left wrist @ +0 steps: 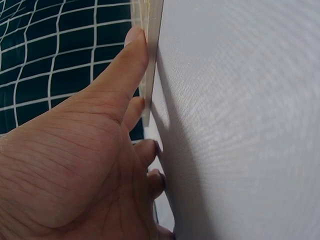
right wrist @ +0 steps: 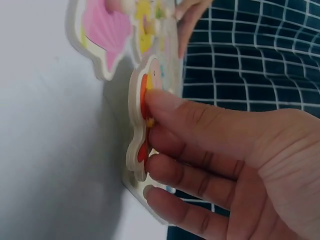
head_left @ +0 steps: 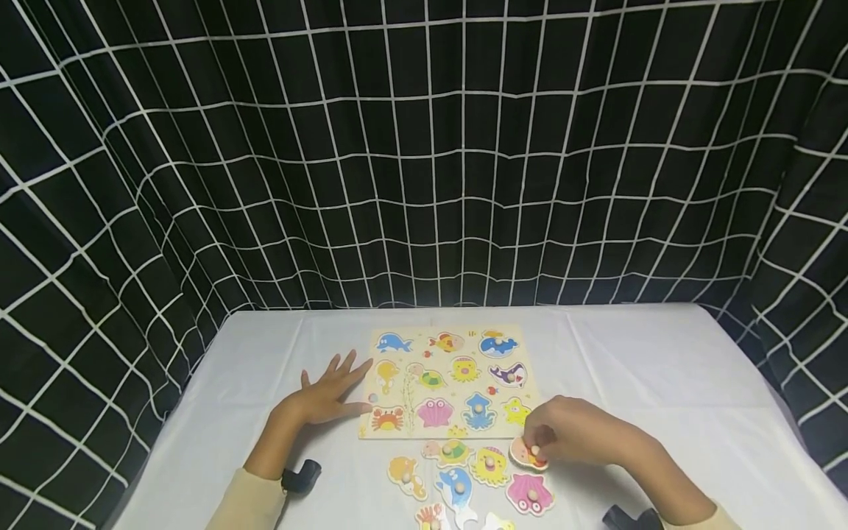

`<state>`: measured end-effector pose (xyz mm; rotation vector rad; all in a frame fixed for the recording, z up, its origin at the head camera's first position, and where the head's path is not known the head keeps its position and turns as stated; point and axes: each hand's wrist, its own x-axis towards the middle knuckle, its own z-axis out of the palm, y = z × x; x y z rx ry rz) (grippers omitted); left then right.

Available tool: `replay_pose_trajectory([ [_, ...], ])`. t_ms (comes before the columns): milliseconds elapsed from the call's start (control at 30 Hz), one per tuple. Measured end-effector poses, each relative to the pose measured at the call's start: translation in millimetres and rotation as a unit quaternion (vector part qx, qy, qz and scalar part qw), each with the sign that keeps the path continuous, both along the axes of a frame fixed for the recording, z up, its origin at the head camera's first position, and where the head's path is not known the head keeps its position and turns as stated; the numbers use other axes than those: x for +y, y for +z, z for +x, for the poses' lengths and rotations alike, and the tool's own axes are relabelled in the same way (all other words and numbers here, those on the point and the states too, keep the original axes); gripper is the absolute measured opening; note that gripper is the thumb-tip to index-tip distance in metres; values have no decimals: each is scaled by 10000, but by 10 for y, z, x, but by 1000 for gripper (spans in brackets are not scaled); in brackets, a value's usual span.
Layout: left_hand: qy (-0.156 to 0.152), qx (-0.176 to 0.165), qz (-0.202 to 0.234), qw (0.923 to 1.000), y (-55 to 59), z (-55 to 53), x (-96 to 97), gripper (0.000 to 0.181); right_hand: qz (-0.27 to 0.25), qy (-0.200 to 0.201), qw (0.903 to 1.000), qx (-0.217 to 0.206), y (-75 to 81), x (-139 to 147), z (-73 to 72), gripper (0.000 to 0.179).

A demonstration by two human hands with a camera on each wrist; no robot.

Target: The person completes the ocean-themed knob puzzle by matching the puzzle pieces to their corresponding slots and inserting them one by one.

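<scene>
My right hand point(head_left: 576, 433) pinches a red-and-yellow fish puzzle piece point(head_left: 520, 452) at its knob, just off the board's lower right corner. In the right wrist view the fish piece is tilted up on edge, with the thumb and fingers on its printed face. My left hand point(head_left: 324, 396), fingers spread, rests at the left side of the wooden puzzle board point(head_left: 464, 394). The left thumb point(left wrist: 136, 52) touches the board's edge. Knobbed whale point(head_left: 490, 347), orca point(head_left: 509, 376) and squid point(head_left: 479, 418) pieces sit in the board. Pictures of other sea animals show elsewhere on it.
Below the board lie turtle point(head_left: 457, 454), octopus point(head_left: 489, 471), seahorse point(head_left: 401, 471), dolphin point(head_left: 453, 483), pink shell point(head_left: 528, 490) and crab point(head_left: 430, 514) pieces. A yellow piece point(head_left: 497, 523) is cut off at the frame's bottom. Black gridded curtains point(head_left: 424, 184) surround the white-covered table point(head_left: 629, 368).
</scene>
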<state>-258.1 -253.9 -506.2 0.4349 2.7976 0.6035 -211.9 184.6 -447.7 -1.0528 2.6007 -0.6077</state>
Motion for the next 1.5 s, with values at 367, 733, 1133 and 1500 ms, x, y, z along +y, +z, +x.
replay_pose_trajectory([
  [367, 27, -67, -75, 9999, 113, 46, 26, 87, -311, -409, 9985, -213, -18, 213, -158, 16],
  [733, -2, -7, -161, 9999, 76, 9, 30, 85, -314, -755, 9966, -16, -170, 362, -277, 23],
  [1133, 19, 5, -128, 9999, 88, 2, 33, 86, -405, -854, 9951, -272, -194, 393, -313, 17],
  [1500, -25, -40, -108, 9999, 102, 16, 24, 86, -293, -926, 9934, -604, -187, 365, -267, 12],
])
